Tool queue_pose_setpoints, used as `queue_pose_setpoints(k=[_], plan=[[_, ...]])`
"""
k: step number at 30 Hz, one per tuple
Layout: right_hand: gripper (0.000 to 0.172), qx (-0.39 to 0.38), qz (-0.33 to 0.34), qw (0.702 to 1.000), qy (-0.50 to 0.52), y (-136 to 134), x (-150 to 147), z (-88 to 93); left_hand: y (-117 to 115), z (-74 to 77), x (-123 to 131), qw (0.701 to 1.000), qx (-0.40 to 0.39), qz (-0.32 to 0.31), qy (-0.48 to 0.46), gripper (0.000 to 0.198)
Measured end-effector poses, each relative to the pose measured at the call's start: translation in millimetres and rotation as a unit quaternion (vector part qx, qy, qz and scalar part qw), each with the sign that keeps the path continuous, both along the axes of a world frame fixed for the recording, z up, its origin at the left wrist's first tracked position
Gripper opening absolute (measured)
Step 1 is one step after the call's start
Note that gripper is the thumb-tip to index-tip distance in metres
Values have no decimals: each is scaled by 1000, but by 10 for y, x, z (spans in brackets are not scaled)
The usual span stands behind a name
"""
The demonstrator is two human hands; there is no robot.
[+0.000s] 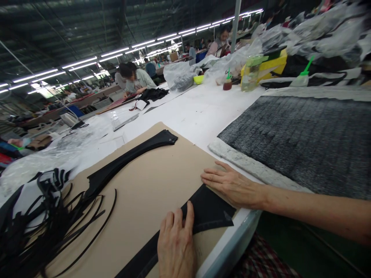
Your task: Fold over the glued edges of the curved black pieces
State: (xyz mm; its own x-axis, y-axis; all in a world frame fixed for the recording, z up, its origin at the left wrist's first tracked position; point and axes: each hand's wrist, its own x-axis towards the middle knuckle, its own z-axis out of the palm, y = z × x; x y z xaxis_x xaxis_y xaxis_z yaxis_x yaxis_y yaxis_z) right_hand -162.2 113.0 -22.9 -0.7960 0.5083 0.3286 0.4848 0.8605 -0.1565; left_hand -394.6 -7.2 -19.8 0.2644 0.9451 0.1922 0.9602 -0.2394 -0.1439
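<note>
The left hand [176,245] and right hand [232,185] lie flat, fingers [211,178] spread and holding nothing. They press the black fabric piece [208,210] onto the tan pattern board [145,185] at the counter's [197,112] near edge. This looks like smoothing; next it needs even pressure along the edges.

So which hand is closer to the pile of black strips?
Left. The left hand lies flat on the black piece, right of the strips across bare cardboard. The right hand is farther right, at the cardboard's edge.
</note>
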Motion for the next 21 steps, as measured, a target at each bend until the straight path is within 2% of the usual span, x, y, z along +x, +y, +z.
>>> queue_pose_setpoints(k=[3,7,9,15,18,21], plan=[[46,1,-38,999,19,-78,-89,99,1,-11,3,1000,3,-3,2,66],[50,-56,31,998,10,-236,-330,208,23,-36,5,1000,17,-7,0,64],[47,-77,51,996,-2,-285,-406,182,26,-43,-7,999,30,-11,-6,64],[47,-64,24,998,-16,-250,-368,42,-96,-79,-108,997,28,-14,-77,54],[45,-47,22,999,-4,-284,-442,111,-155,-105,-116,993,34,-3,-115,55],[48,-52,49,997,3,-377,-607,200,-162,-108,-89,992,40,2,-117,52]])
